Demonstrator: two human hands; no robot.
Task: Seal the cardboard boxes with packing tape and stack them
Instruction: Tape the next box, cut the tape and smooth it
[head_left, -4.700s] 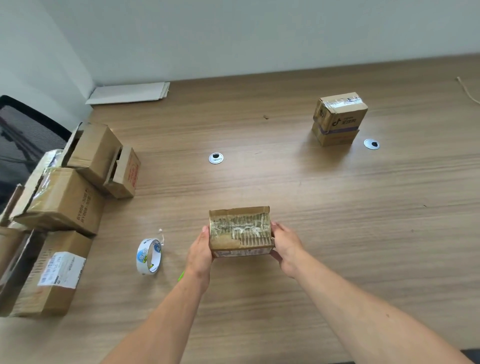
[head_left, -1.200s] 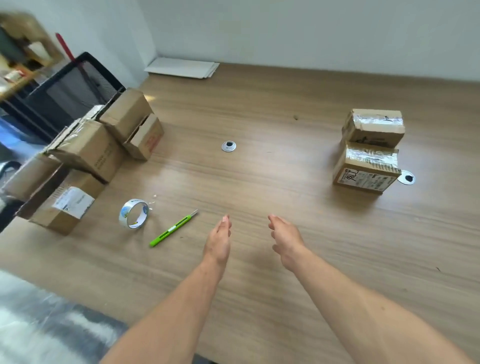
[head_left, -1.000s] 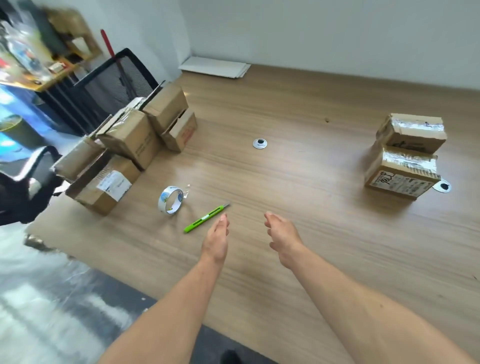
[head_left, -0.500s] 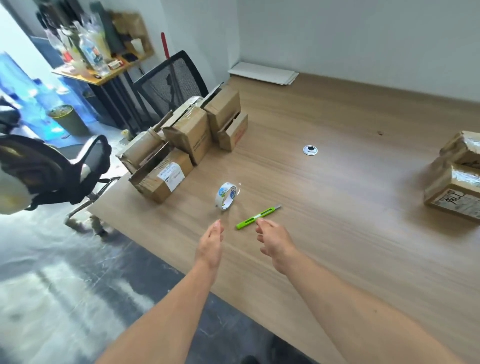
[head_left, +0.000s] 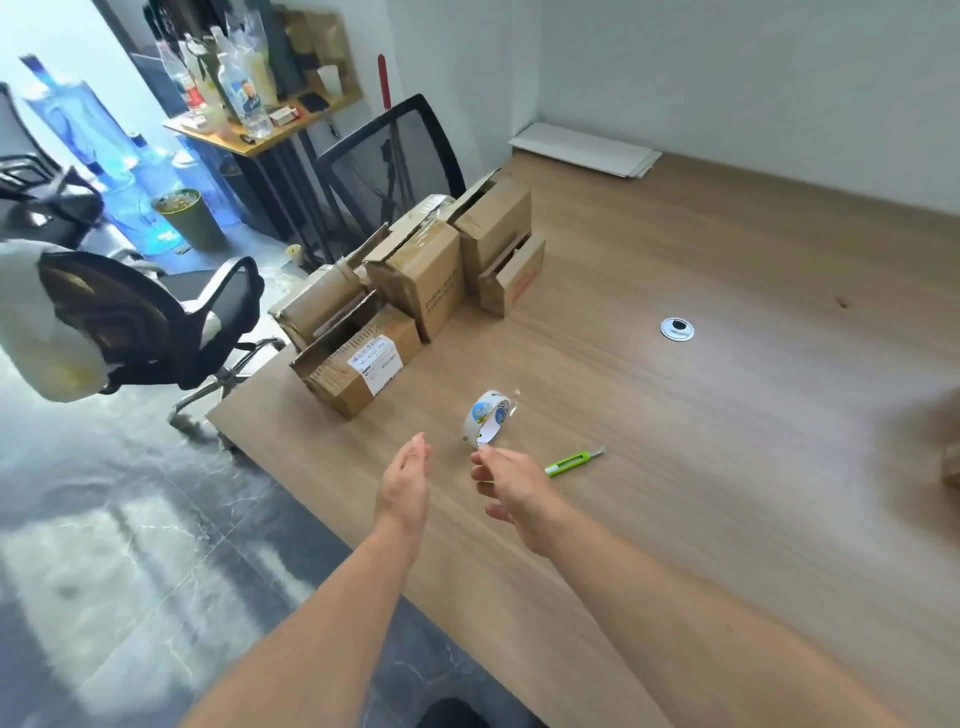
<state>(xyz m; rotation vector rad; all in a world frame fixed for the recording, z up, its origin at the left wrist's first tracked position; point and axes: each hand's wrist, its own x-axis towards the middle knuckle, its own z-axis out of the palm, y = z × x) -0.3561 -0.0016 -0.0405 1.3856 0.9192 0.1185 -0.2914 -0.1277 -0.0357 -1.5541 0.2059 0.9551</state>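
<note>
While right hand (head_left: 511, 486) hovers, tape (head_left: 483, 418) stands just beyond

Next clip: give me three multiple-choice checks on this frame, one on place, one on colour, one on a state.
1. The tape roll stands: A on a box; B on the table left of the utility knife; C on the chair.
2. The knife handle is: A red; B green; C black.
3. The left hand is: A open and empty; B gripping a box; C holding the knife.
Key: B, the roll stands on bare wood beside the knife; B, its handle is bright green; A, straight fingers touch nothing.
</note>
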